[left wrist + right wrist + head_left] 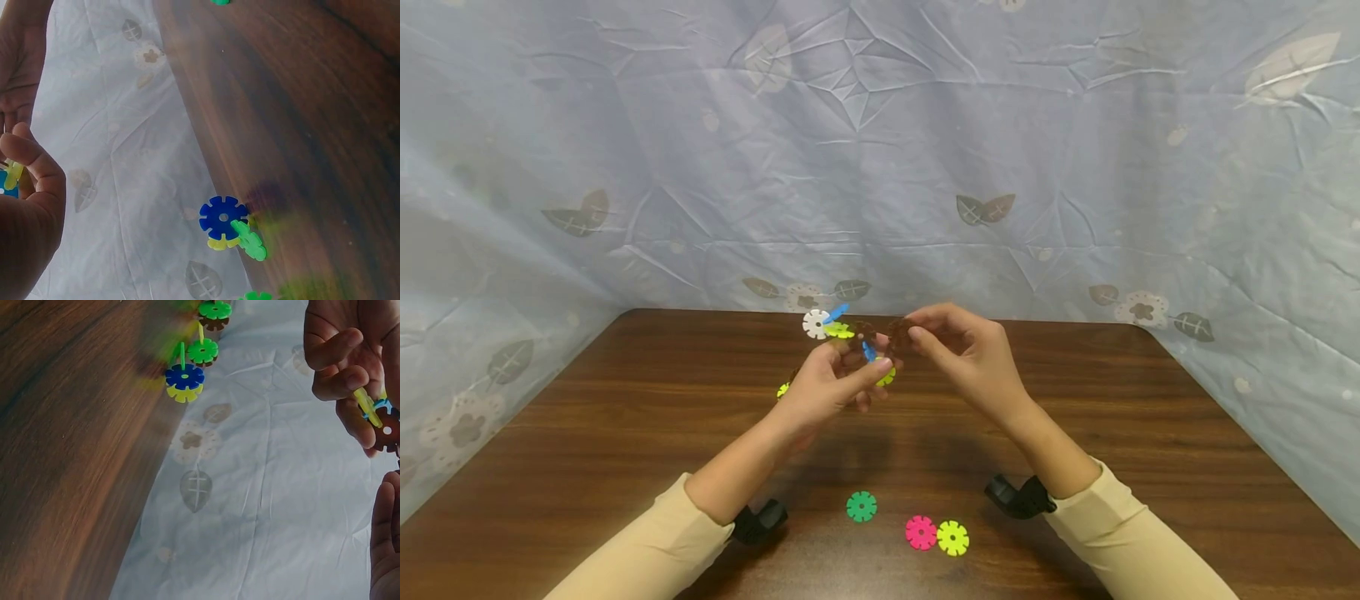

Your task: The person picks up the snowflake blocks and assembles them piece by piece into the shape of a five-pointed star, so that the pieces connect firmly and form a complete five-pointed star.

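My left hand (831, 379) grips a cluster of interlocking notched plastic discs above the table. In the head view a white disc (816, 324), a blue disc (837, 313) and a yellow disc (839, 331) stick out past its fingers. Another yellow disc (887, 372) shows beside the left thumb. My right hand (973, 358) pinches a brown disc (900, 335) between thumb and fingers, right at the cluster's right side. The right wrist view shows a brown disc (386, 430) and a yellow disc (367, 407) by the left fingers, which partly hide the cluster.
A green disc (861, 507), a pink disc (921, 532) and a yellow disc (952, 538) lie on the near part of the wooden table (700, 400). Joined discs, including a dark blue disc (223, 217), sit near the far edge. A patterned curtain (880, 167) hangs behind.
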{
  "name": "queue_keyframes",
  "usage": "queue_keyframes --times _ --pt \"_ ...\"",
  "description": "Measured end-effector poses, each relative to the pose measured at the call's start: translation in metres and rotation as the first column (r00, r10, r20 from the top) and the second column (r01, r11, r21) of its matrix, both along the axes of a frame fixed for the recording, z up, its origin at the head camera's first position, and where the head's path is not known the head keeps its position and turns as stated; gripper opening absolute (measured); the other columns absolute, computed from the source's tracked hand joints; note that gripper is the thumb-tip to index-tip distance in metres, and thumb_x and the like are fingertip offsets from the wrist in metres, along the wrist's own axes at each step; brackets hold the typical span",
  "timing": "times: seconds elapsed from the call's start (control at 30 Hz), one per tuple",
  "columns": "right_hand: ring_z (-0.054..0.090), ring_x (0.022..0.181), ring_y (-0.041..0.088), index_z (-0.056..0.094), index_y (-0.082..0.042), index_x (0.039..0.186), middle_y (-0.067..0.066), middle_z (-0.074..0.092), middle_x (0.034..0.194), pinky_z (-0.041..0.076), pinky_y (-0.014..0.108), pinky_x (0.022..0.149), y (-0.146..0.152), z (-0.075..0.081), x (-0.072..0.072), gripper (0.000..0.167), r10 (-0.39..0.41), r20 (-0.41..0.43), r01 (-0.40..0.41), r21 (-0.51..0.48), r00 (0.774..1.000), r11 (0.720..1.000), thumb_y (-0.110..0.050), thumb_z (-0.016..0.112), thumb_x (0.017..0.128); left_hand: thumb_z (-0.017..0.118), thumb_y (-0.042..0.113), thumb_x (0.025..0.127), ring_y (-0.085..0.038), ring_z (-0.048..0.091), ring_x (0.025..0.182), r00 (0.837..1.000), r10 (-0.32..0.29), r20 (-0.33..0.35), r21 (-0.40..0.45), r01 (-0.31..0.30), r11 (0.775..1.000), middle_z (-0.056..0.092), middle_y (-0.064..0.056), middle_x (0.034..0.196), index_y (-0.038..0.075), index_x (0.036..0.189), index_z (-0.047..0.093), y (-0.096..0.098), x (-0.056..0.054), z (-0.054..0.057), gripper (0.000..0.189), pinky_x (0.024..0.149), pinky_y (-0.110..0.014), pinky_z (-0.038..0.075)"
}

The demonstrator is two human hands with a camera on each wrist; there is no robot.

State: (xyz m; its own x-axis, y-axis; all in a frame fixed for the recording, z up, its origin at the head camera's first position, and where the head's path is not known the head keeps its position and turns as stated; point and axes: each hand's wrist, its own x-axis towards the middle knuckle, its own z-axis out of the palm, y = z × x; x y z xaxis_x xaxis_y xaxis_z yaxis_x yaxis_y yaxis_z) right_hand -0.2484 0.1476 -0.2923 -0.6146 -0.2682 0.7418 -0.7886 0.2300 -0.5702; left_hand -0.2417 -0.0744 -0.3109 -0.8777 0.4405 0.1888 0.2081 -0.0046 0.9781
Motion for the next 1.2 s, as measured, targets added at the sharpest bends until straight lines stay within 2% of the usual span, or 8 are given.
queue_keyframes --times 0.33,0.5,0.7,0.97,1.1,1.2 --pt "0.073 0.089 0.002 0.076 0.004 0.108 0.018 0.079 0.099 0.062 0.020 0.074 -0.005 0.000 0.002 0.016 -0.019 -0.078 0.020 0.012 0.997 1.000 0.009 0.071 0.093 0.065 0.016 0.104 -0.012 0.072 0.078 1.000 0.009 0.025 0.033 -0.010 0.999 0.079 -0.008 0.118 0.003 0.132 0.060 0.000 0.000 0.000 0.031 0.066 -0.024 0.053" --pt "0.071 0.087 0.002 0.076 0.004 0.106 0.020 0.078 0.100 0.061 0.020 0.072 -0.006 -0.002 0.002 0.016 -0.018 -0.086 0.018 -0.002 0.996 1.000 0.011 0.071 0.092 0.065 0.015 0.104 -0.011 0.071 0.074 0.999 0.007 0.033 0.060 -0.009 0.998 0.079 -0.003 0.112 0.003 0.132 0.060 0.001 0.001 0.001 0.031 0.065 -0.024 0.054" --pt "0.071 0.087 0.001 0.076 0.004 0.105 0.021 0.078 0.104 0.062 0.022 0.071 -0.008 -0.002 0.005 0.014 -0.003 -0.061 0.003 -0.006 0.998 1.000 0.010 0.071 0.093 0.064 0.013 0.104 -0.011 0.070 0.071 0.999 0.001 0.038 0.092 -0.005 0.996 0.079 -0.002 0.110 0.000 0.133 0.059 0.001 0.002 0.002 0.032 0.065 -0.023 0.055" --pt "0.075 0.082 0.006 0.073 0.006 0.110 0.023 0.076 0.094 0.063 0.024 0.073 -0.011 0.000 0.006 0.014 0.048 0.026 -0.044 -0.109 0.999 0.993 0.007 0.068 0.096 0.062 0.018 0.105 -0.011 0.064 0.069 0.999 0.029 0.037 0.123 -0.034 0.992 0.076 0.006 0.108 0.010 0.134 0.055 0.004 0.003 0.001 0.031 0.067 -0.025 0.053" --pt "0.076 0.081 0.012 0.072 0.007 0.109 0.023 0.075 0.094 0.063 0.026 0.072 -0.013 -0.001 0.007 0.014 0.053 0.051 -0.045 -0.140 0.997 0.989 0.007 0.068 0.096 0.061 0.022 0.104 -0.011 0.066 0.076 0.997 0.029 0.072 0.110 -0.037 0.993 0.072 0.000 0.116 0.010 0.138 0.050 0.004 0.003 0.001 0.037 0.073 -0.027 0.055" --pt "0.077 0.080 0.015 0.071 0.007 0.109 0.021 0.075 0.094 0.064 0.029 0.072 -0.015 -0.002 0.008 0.013 0.068 0.080 -0.054 -0.160 0.995 0.986 0.006 0.068 0.097 0.059 0.024 0.105 -0.012 0.071 0.088 0.996 0.021 0.092 0.137 -0.034 0.990 0.065 -0.002 0.120 0.010 0.140 0.049 0.005 0.003 0.001 0.039 0.075 -0.027 0.056"
